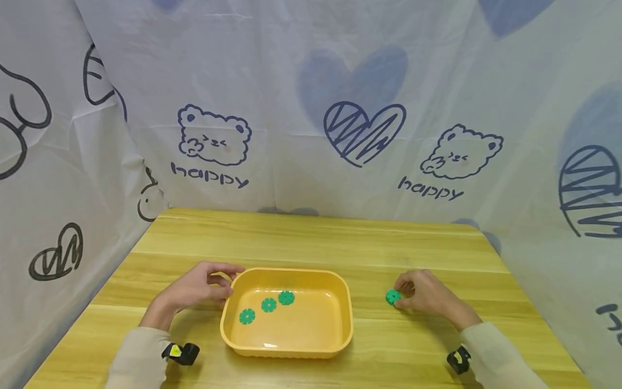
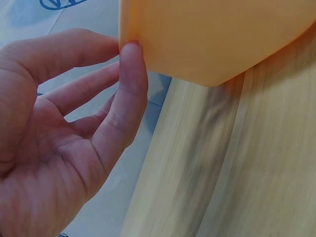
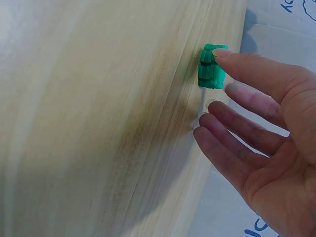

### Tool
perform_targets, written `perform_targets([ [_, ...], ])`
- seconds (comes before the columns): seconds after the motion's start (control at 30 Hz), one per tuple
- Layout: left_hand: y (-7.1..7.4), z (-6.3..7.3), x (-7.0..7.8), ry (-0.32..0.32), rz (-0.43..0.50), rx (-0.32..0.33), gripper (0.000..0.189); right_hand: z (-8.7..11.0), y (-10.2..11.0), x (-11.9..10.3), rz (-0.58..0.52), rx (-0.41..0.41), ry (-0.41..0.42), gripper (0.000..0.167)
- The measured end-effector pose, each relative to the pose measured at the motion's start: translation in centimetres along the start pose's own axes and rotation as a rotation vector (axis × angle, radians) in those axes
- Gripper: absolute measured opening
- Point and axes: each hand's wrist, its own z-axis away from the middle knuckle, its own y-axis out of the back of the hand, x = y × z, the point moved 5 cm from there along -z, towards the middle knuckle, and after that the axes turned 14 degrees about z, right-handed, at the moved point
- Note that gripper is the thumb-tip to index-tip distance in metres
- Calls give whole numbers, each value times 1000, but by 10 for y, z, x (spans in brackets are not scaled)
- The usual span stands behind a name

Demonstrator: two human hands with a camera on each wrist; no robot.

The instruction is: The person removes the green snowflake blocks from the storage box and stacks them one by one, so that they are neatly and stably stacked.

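Observation:
A yellow plastic basin [image 1: 286,354] stands on the table, with three green notched discs [image 1: 269,305] lying flat and apart inside it. My left hand [image 1: 201,283] holds the basin at its far left corner. In the left wrist view, the thumb [image 2: 132,74] presses the basin's outer wall [image 2: 212,39] and the index fingertip meets its edge. To the right of the basin, my right hand [image 1: 425,294] pinches a small stack of green notched discs [image 1: 392,296] between thumb and index finger. In the right wrist view the stack [image 3: 211,68] shows edge-on, close over the wood, with the other fingers spread below.
The wooden table [image 1: 311,237] reaches back to a white cloth [image 1: 291,108] printed with hearts and bears. More of that cloth hangs along both sides. A black strap with a small device [image 1: 181,353] sits on each wrist, over light sleeves.

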Motion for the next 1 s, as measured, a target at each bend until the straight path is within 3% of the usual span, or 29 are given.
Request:
perform_targets([
  [0.4,-1,1,2,-18,-1,-6,56,-3,8,-12,-24,-18,-3,33],
  [0.67,-1,2,4,-27,20,-11,55,-17,33,-56,-79,-11,106,32],
  [1.0,-2,2,4,-33,13,-15,56,-28,40,-113,-91,-28,213,29],
])
